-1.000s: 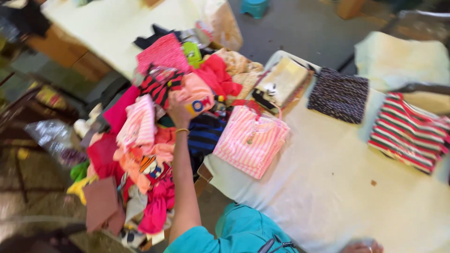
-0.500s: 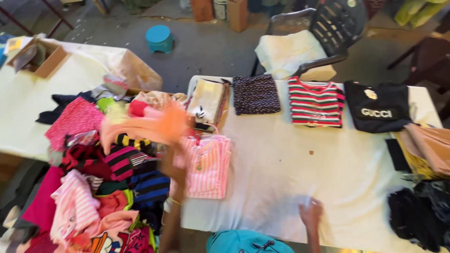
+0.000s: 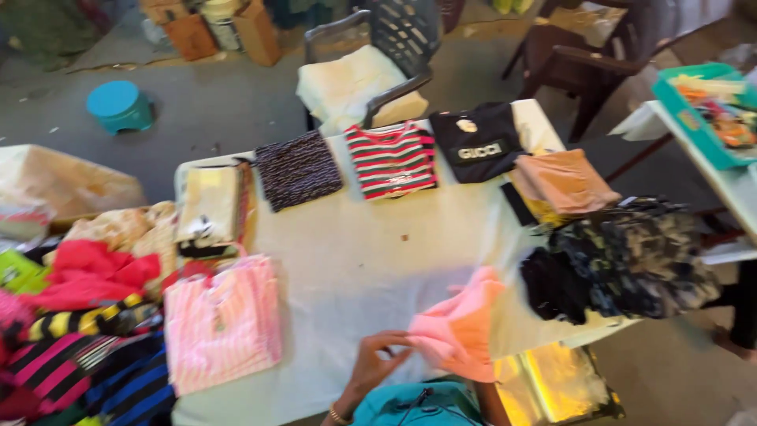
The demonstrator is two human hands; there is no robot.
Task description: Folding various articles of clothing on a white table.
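My left hand [image 3: 377, 364] is at the table's near edge, fingers closed on a salmon-pink garment [image 3: 461, 323] that hangs bunched over the white-covered table [image 3: 371, 260]. My right hand is hidden behind that garment; only a bit of forearm shows below it. A folded pink striped top [image 3: 222, 319] lies left of my hand. Further left is a heap of loose bright clothes [image 3: 71, 315].
Folded pieces line the far edge: a dark patterned one [image 3: 298, 170], a red-green striped top [image 3: 392, 160], a black tee [image 3: 479, 140] and a tan piece [image 3: 564, 181]. Dark camouflage clothes [image 3: 623, 260] lie at the right. A cushioned chair [image 3: 355, 83] stands behind, a teal stool [image 3: 118, 105] on the floor.
My left hand pulled the salmon garment out of the heap and carried it right, to the table's near edge. The view swung right, away from the heap.
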